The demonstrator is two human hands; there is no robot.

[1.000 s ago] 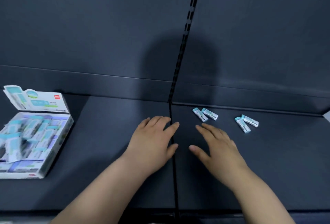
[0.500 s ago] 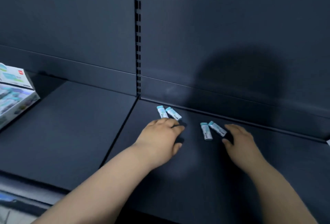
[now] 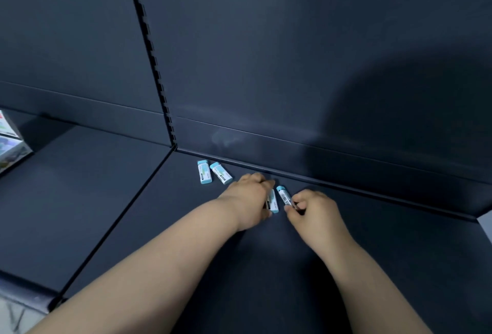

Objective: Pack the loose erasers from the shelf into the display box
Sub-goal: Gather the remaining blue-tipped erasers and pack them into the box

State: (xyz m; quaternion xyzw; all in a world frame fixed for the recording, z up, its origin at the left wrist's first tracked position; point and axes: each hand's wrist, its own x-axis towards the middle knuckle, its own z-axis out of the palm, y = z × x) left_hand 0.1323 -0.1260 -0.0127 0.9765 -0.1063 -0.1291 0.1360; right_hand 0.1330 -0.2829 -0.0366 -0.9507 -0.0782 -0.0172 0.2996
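Two white erasers with teal caps lie side by side on the dark shelf (image 3: 266, 267) near its back wall, one (image 3: 204, 171) left of the other (image 3: 221, 173). My left hand (image 3: 250, 198) is closed around a third eraser (image 3: 273, 201), tipped on its edge. My right hand (image 3: 314, 208) pinches a fourth eraser (image 3: 284, 195) by its near end, barcode side up. Only a corner of the display box (image 3: 10, 144) shows at the far left edge.
A slotted upright (image 3: 157, 72) divides the dark back panel, and a seam (image 3: 127, 208) splits the shelf into two boards. The shelf's front lip (image 3: 26, 296) is at lower left. My shadow falls on the back wall at right.
My view has swung right, so the display box slid nearly out of frame. Both hands moved from resting flat to the right-hand pair of erasers and closed on one each.
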